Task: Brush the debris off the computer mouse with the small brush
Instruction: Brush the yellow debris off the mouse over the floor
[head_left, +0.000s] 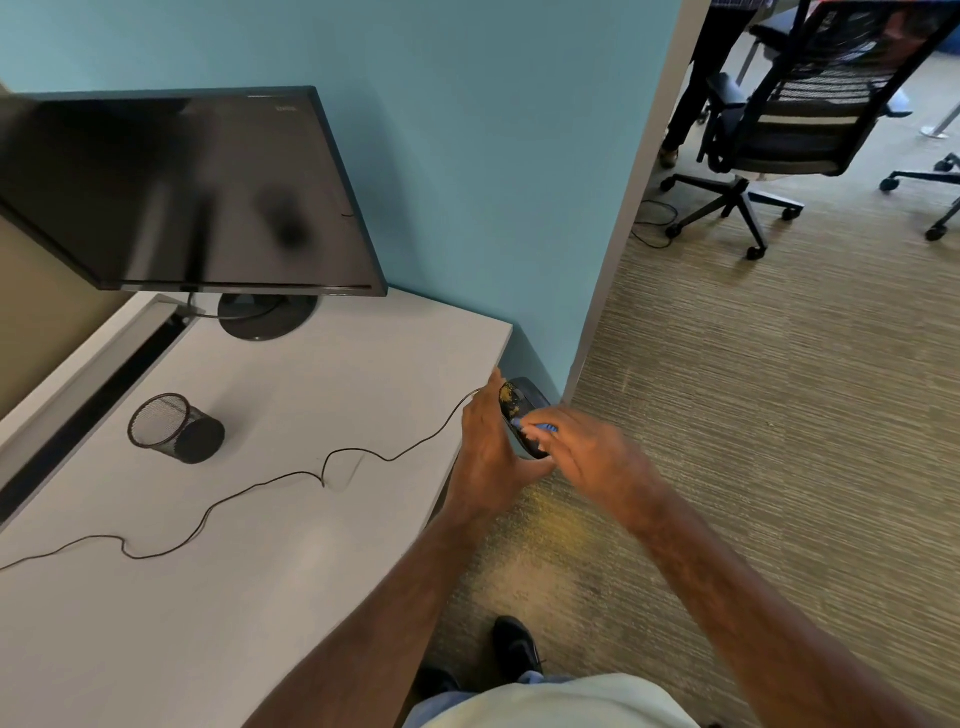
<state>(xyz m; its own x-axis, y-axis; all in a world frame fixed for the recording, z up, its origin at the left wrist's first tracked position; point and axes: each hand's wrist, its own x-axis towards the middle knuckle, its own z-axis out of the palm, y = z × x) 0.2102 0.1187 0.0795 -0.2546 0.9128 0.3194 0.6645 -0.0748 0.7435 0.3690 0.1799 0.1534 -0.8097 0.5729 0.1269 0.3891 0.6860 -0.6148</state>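
Note:
My left hand (491, 457) holds a black computer mouse (514, 410) in the air just past the desk's right edge, above the carpet. Yellow debris speckles the mouse's upper part. Its thin black cable (291, 475) trails back leftward across the desk. My right hand (582, 452) grips a small blue brush (543, 428) whose bristle end lies against the middle of the mouse. My fingers cover the mouse's lower end and most of the brush.
A white desk (260, 597) carries a black monitor (182, 192) on a round stand and a tipped black mesh cup (174, 428). Yellow dust lies on the carpet (550, 525) below my hands. A teal partition stands behind; office chairs (769, 130) and a person's legs are far right.

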